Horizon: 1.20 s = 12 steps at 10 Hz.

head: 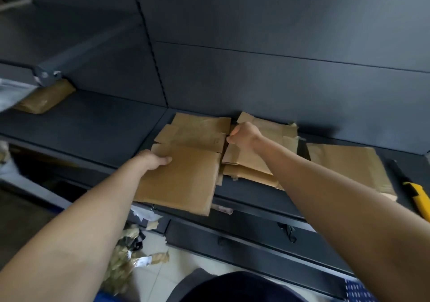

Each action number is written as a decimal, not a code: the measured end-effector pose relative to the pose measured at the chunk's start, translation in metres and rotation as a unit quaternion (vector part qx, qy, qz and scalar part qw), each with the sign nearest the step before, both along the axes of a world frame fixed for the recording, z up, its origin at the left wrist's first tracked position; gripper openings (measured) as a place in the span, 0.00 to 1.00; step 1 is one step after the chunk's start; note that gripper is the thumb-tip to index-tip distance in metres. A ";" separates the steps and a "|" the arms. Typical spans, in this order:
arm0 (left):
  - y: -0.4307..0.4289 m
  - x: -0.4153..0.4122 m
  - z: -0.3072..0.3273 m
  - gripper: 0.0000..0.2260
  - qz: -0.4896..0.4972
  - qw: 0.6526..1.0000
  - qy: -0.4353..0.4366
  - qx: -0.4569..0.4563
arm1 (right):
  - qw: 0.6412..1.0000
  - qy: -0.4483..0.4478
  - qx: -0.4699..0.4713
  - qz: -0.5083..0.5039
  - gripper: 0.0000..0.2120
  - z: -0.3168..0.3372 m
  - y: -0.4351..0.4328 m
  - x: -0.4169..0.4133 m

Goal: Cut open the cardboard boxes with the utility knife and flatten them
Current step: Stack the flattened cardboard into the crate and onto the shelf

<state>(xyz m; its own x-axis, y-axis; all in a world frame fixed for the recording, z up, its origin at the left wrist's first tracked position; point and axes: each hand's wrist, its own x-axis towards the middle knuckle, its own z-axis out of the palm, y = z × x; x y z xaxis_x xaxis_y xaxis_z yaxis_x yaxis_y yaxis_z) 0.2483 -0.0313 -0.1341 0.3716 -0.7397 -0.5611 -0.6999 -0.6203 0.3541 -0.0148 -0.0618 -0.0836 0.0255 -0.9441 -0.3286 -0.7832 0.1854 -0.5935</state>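
Note:
A flattened brown cardboard box point(183, 173) lies on the dark shelf point(93, 129), its near end hanging over the front edge. My left hand point(153, 159) grips its left edge, thumb on top. My right hand point(243, 133) is curled at the box's far right edge, beside a second stack of flattened cardboard point(253, 159). Whether its fingers hold the edge I cannot make out. Another flattened box point(349, 164) lies to the right. The yellow and black utility knife point(416, 194) rests on the shelf at the far right, untouched.
A taped brown parcel point(46, 99) sits at the far left of the shelf under a grey bracket. Torn tape and paper scraps point(130, 250) litter the tiled floor below. A dark back panel rises behind the shelf.

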 end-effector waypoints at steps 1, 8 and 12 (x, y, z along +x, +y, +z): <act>0.002 0.020 -0.011 0.39 0.076 0.993 0.089 -0.003 | 1.000 0.005 0.014 0.002 0.14 -0.008 -0.001 0.008; -0.099 0.031 0.029 0.18 0.115 0.945 0.306 0.005 | 0.951 0.129 0.146 -0.239 0.43 -0.056 0.000 -0.106; -0.101 -0.013 -0.023 0.24 0.029 0.991 0.067 -0.111 | 0.930 0.053 0.088 -0.354 0.39 -0.044 0.004 -0.089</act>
